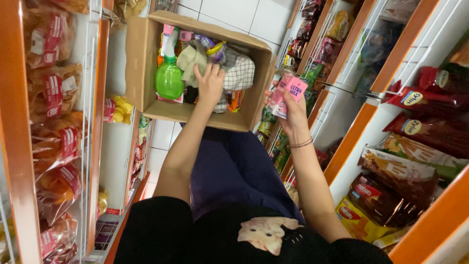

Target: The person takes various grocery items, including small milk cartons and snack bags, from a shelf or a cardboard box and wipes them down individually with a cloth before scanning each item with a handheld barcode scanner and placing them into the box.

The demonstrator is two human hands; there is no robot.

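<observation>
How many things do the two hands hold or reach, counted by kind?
Pink drink carton, held in the right hand: 1
Cardboard box, which the left hand reaches into: 1
Green spray bottle inside the box: 1
Checked cloth inside the box: 1
Total: 4

Matt brown cardboard box (139, 63) around the left hand (210, 83); beside it, glossy green plastic spray bottle (169, 78) and checked cloth (239, 73). Right hand (292, 115) grips a smooth pink carton (286, 94).
</observation>
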